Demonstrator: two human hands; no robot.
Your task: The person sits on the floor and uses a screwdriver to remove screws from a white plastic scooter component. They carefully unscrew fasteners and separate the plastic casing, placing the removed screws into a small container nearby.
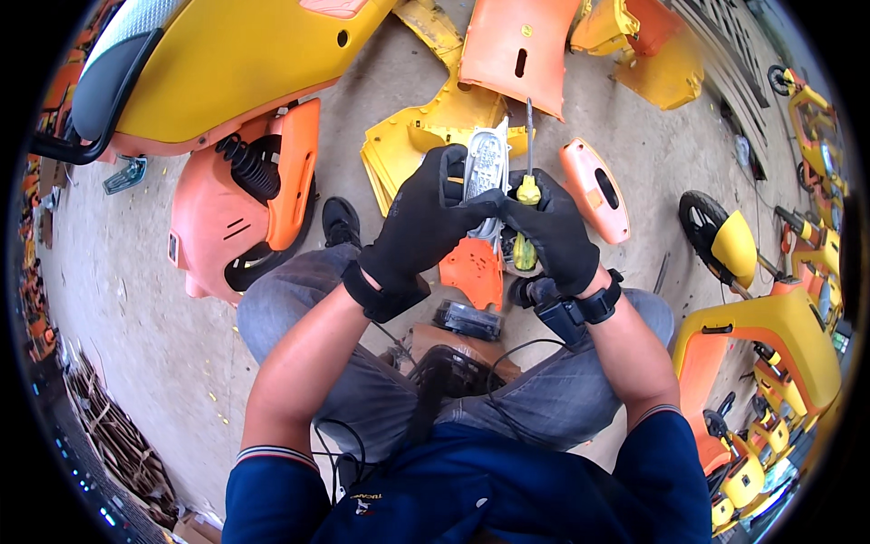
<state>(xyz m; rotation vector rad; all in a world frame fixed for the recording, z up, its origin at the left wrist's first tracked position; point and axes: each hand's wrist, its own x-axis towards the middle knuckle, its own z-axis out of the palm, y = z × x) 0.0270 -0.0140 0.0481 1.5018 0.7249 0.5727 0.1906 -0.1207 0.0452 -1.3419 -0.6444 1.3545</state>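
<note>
My left hand (419, 218), in a black glove, is closed around a clear and silver lamp unit (487, 161) held upright in front of me. My right hand (560, 238), gloved as well, grips a screwdriver (528, 190) with a translucent yellow handle, its metal shaft pointing away from me. The right fingers also meet the lamp's near end, beside the left thumb. Below the hands, an orange plastic piece (473, 272) lies over the floor, with a dark clear-covered part (468, 320) nearer to me.
Yellow panels (399, 150) and a large orange panel (518, 54) lie beyond my hands. An orange oval cover (594, 190) rests to the right. At left stands a yellow scooter body (236, 68) near an orange fender (217, 213). A wheel (703, 234) and more scooters are right.
</note>
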